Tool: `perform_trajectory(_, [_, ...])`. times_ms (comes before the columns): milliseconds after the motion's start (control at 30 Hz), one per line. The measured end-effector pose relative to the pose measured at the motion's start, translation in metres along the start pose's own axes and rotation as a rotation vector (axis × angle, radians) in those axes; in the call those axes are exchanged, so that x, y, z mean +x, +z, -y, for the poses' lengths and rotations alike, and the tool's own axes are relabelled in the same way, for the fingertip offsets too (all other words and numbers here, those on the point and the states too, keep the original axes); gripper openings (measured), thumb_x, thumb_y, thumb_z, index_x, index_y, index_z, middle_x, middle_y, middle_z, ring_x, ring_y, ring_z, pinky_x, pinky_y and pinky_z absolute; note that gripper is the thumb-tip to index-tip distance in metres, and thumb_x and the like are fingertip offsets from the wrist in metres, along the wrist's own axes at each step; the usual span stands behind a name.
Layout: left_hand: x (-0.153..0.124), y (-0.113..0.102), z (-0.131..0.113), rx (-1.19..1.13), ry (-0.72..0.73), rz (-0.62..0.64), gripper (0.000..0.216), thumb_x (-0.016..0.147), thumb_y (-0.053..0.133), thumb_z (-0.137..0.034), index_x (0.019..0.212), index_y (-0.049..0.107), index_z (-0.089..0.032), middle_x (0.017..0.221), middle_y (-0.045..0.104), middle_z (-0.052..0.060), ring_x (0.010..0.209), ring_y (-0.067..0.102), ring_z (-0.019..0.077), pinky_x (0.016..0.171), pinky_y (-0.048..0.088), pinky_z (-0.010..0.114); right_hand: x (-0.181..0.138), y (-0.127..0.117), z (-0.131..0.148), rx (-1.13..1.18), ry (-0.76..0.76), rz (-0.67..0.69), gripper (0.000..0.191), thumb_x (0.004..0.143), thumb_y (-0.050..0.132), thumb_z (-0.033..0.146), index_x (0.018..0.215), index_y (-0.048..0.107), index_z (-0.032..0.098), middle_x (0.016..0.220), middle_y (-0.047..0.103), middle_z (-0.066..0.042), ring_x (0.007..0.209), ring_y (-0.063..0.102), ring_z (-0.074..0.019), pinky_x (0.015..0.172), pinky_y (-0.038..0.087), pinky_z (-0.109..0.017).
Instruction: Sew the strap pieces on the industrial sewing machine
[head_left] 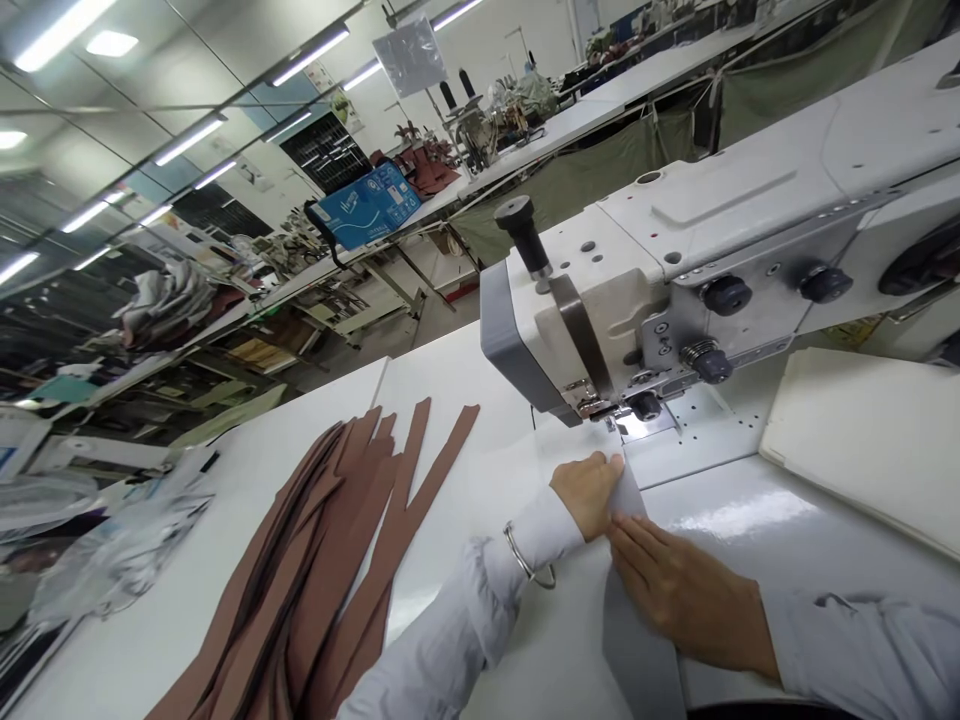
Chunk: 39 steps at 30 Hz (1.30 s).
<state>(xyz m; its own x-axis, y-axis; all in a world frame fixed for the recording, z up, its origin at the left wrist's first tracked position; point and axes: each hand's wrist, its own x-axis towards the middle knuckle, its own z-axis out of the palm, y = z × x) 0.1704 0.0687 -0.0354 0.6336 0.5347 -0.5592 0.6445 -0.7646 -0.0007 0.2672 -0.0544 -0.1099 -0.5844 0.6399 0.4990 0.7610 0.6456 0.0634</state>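
Observation:
A long grey strip of what looks like fabric [637, 650] lies on the white sewing table, running from the front edge up towards the needle area of a sewing machine [592, 330]. My left hand [589, 492] is closed at the strip's left edge, just in front of the presser foot, with its thumb pointing at the machine. Close behind it, my right hand [686, 590] rests on the strip, fingers stretched out flat and touching my left hand. Both palms are hidden. The lit needle area is partly covered by the machine head.
A pile of brown strips [322, 570] lies on the table to the left. Pale flat sheets [870, 440] sit at the right, below the machine arm. Further back are a blue box [367, 208], other sewing tables and a grey cloth heap [176, 300].

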Motion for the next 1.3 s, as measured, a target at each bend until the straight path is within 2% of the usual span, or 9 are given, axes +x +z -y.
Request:
perform_trajectory(133, [0.004,-0.003,0.004,0.013,-0.002,-0.015,0.044,0.074,0.052,-0.019,0.117,0.043,-0.020,0.103,0.059,0.007,0.090,0.061,0.0226,0.071,0.049,0.032,0.005,0.004,-0.006,-0.018,-0.002,-0.004,0.036,0.072,0.054,0.010,0.105,0.060,-0.004,0.110,0.059,-0.024,0.106,0.054,-0.0338,0.089,0.047,-0.043])
perform_trajectory(367, [0.010,-0.005,0.010,0.041,-0.014,-0.088,0.037,0.074,0.049,-0.015,0.111,0.049,-0.018,0.094,0.061,0.006,0.085,0.062,0.0226,0.068,0.049,0.032,0.009,0.003,-0.006,-0.033,0.012,0.009,0.035,0.072,0.053,0.009,0.104,0.059,-0.003,0.110,0.059,-0.024,0.105,0.055,-0.0330,0.088,0.047,-0.042])
perform_trajectory(600, [0.019,-0.002,0.008,0.017,-0.054,-0.175,0.020,0.078,0.047,-0.014,0.094,0.058,-0.017,0.088,0.063,0.007,0.085,0.062,0.0223,0.068,0.049,0.031,0.013,0.007,-0.007,-0.055,0.000,0.023,0.035,0.075,0.052,0.010,0.106,0.058,-0.003,0.111,0.058,-0.025,0.105,0.055,-0.0321,0.089,0.046,-0.043])
perform_trajectory(800, [0.029,0.000,0.003,0.014,-0.107,-0.234,0.021,0.083,0.041,-0.015,0.090,0.060,-0.014,0.087,0.062,0.011,0.083,0.062,0.0235,0.068,0.048,0.033,0.022,0.010,-0.019,-0.055,0.000,0.082,0.036,0.075,0.051,0.011,0.107,0.058,-0.004,0.107,0.060,-0.026,0.103,0.056,-0.0328,0.090,0.045,-0.045])
perform_trajectory(867, [0.030,0.003,0.006,0.017,-0.085,-0.273,0.019,0.083,0.044,-0.017,0.092,0.060,-0.014,0.090,0.062,0.010,0.083,0.061,0.0230,0.071,0.047,0.034,0.022,0.010,-0.020,-0.049,0.005,0.085,0.035,0.076,0.051,0.010,0.108,0.057,-0.004,0.108,0.059,-0.026,0.103,0.056,-0.0325,0.090,0.045,-0.046])
perform_trajectory(967, [0.029,0.013,0.012,0.014,-0.023,-0.405,0.018,0.082,0.049,-0.017,0.094,0.062,-0.018,0.094,0.060,0.007,0.087,0.058,0.0214,0.076,0.046,0.035,0.016,0.012,-0.015,-0.033,0.016,0.043,0.035,0.076,0.051,0.008,0.108,0.057,-0.003,0.111,0.058,-0.025,0.107,0.054,-0.0321,0.092,0.044,-0.044])
perform_trajectory(1100, [0.029,0.029,0.020,0.031,0.050,-0.535,0.018,0.086,0.047,-0.013,0.093,0.063,-0.018,0.093,0.061,0.005,0.091,0.055,0.0191,0.080,0.044,0.034,0.010,0.011,-0.008,-0.029,0.041,0.000,0.035,0.074,0.052,0.007,0.108,0.057,-0.003,0.111,0.059,-0.024,0.107,0.054,-0.0333,0.089,0.046,-0.043])
perform_trajectory(1167, [0.030,0.032,0.022,0.074,0.091,-0.545,0.018,0.087,0.046,-0.012,0.092,0.063,-0.015,0.091,0.062,0.005,0.090,0.054,0.0189,0.082,0.043,0.034,0.011,0.010,-0.008,-0.025,0.027,0.017,0.036,0.074,0.052,0.007,0.108,0.057,-0.004,0.111,0.058,-0.025,0.106,0.054,-0.0342,0.089,0.047,-0.043])
perform_trajectory(1300, [0.031,0.026,0.024,0.179,0.172,-0.490,0.023,0.090,0.038,-0.011,0.094,0.061,-0.012,0.089,0.062,0.007,0.092,0.053,0.0197,0.084,0.041,0.035,0.016,0.009,-0.014,-0.007,0.013,0.043,0.037,0.074,0.052,0.007,0.108,0.057,-0.005,0.112,0.057,-0.026,0.107,0.053,-0.0349,0.089,0.047,-0.044])
